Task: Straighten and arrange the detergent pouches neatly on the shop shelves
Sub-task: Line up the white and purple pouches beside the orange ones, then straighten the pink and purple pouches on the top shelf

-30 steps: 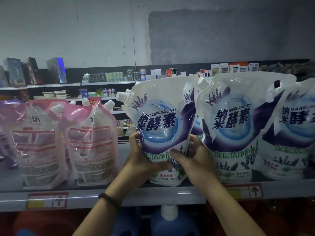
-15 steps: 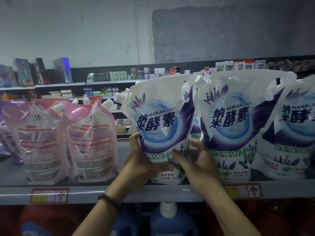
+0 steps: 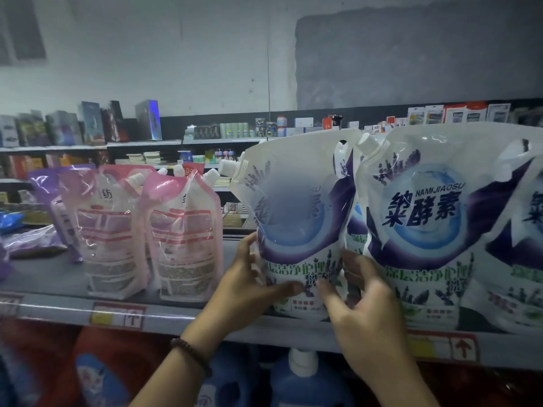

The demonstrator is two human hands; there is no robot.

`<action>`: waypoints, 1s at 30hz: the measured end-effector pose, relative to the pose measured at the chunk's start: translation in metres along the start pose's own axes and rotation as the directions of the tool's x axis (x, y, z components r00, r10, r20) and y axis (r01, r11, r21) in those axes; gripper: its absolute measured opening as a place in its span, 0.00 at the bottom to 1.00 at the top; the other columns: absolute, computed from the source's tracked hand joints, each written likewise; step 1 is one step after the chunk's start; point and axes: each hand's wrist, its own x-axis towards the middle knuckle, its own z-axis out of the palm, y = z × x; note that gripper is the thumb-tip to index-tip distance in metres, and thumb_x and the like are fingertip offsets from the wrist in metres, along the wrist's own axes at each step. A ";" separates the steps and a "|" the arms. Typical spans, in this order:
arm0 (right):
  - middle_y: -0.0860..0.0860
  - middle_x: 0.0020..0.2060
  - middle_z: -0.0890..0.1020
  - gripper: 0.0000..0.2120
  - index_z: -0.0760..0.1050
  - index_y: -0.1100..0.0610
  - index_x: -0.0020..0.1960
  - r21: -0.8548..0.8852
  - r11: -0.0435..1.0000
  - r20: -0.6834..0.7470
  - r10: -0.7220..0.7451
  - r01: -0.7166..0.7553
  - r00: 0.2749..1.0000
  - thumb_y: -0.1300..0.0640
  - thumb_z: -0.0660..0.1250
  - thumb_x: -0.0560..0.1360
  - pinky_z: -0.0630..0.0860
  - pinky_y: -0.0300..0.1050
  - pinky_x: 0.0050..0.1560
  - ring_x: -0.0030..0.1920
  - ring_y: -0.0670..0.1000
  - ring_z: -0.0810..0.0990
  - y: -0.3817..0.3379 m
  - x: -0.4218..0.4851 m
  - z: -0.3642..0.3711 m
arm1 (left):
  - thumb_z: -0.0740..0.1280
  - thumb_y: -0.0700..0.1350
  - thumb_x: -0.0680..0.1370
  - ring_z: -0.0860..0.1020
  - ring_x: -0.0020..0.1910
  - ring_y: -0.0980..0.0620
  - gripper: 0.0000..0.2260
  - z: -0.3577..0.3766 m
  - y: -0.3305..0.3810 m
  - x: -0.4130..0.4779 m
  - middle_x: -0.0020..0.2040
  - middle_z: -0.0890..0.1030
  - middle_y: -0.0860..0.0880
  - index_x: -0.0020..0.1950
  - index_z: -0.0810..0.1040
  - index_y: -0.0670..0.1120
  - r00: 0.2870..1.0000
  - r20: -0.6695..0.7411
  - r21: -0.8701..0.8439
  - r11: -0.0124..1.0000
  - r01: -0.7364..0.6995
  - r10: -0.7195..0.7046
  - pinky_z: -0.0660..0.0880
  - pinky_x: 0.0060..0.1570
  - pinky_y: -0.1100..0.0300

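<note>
Left hand [image 3: 249, 286] grips the lower left edge of the white-and-purple pouch [image 3: 296, 224], thumb across the front, fingers behind. Right hand [image 3: 361, 306] grips the lower right edge, thumb on the front, fingers curled into the seam against the neighbour pouch [image 3: 420, 230]. The pouch stands on the shelf [image 3: 188, 314] with its base near the front lip. I can't tell if the base is fully seated. Its print is blurred.

Step as I read it: square this one up, face forward, in line with the row.
- I keep the grip low. The contents are probably liquid, so a push up high would just fold the top.
- I turn it from the base, flatten the gusset, then release one hand at a time and check it stands.
- Spout [image 3: 230, 167] pokes out at 10 o'clock, so I watch it while turning.

Edges:
- 3 o'clock is tight. The neighbour pouch touches or overlaps mine, and its cap [image 3: 367, 142] sits just beside my pouch's handle hole. I draw the right fingers straight back so I don't drag the neighbour along.
- 6 o'clock is the shelf lip, with a blue bottle [image 3: 305, 374] below. I don't slide the base any further toward me.

Room:
- 9 o'clock has a bare strip of shelf between my pouch and the pink pouches [image 3: 182, 236]. Any sideways correction goes there.
- 12 o'clock is open above. The depth behind is hidden.
</note>
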 end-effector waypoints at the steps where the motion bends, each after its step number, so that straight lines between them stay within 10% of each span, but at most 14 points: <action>1: 0.39 0.59 0.82 0.21 0.77 0.43 0.65 -0.011 0.999 -0.033 -0.031 0.031 0.999 0.48 0.78 0.74 0.80 0.51 0.63 0.61 0.43 0.80 -0.005 -0.004 0.000 | 0.86 0.50 0.65 0.83 0.54 0.64 0.45 -0.005 -0.002 -0.002 0.62 0.79 0.59 0.74 0.64 0.63 1.000 -0.005 0.018 1.000 0.016 -0.015 0.84 0.51 0.61; 7: 0.41 0.45 0.84 0.09 0.79 0.46 0.51 0.024 0.989 -0.099 -0.143 0.146 0.985 0.51 0.77 0.74 0.79 0.42 0.47 0.49 0.42 0.83 -0.030 -0.025 0.022 | 0.83 0.58 0.68 0.84 0.59 0.57 0.27 -0.032 -0.011 -0.018 0.59 0.84 0.60 0.65 0.77 0.62 0.999 -0.038 0.022 1.000 0.003 -0.002 0.85 0.55 0.50; 16: 0.44 0.45 0.88 0.08 0.82 0.47 0.51 0.130 0.990 0.039 -0.069 0.064 0.997 0.58 0.77 0.76 0.84 0.49 0.53 0.48 0.45 0.87 -0.054 -0.043 0.101 | 0.76 0.45 0.79 0.86 0.49 0.58 0.07 -0.110 -0.011 -0.049 0.50 0.87 0.58 0.55 0.84 0.53 0.987 -0.098 0.100 0.988 -0.117 0.127 0.81 0.48 0.64; 30: 0.42 0.57 0.84 0.17 0.78 0.43 0.63 0.048 0.998 -0.006 0.037 -0.037 0.999 0.51 0.77 0.76 0.80 0.53 0.66 0.60 0.43 0.83 -0.091 -0.024 0.174 | 0.77 0.47 0.78 0.81 0.61 0.59 0.16 -0.189 -0.061 -0.058 0.61 0.80 0.60 0.62 0.79 0.60 0.978 -0.144 0.042 0.988 -0.149 0.154 0.82 0.54 0.59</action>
